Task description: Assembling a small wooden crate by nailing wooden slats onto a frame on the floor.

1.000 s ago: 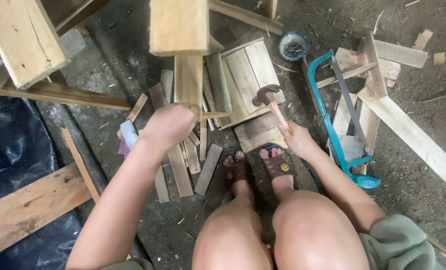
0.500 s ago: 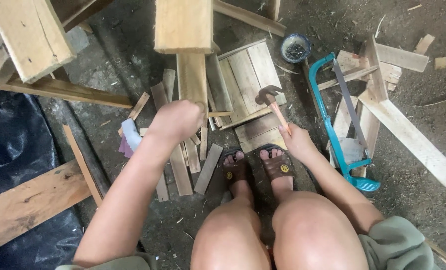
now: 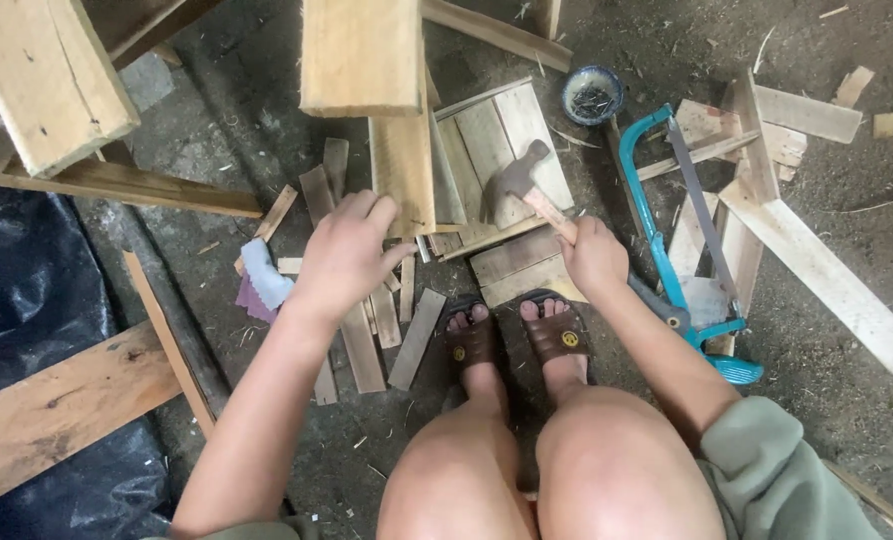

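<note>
While the person squats on the dirt floor, the right hand is wrapped tight round the wooden handle of a hammer, its dark metal head poised over a small panel of pale slats. The left hand, fingers half curled and holding nothing, rests against the lower end of an upright plank beside that panel. The step looks like nailing, and the next blow calls for a steadied plank. Rough, pale offcuts lie around; a blue-framed hacksaw and a round bowl of dark nails sit nearby.
</note>
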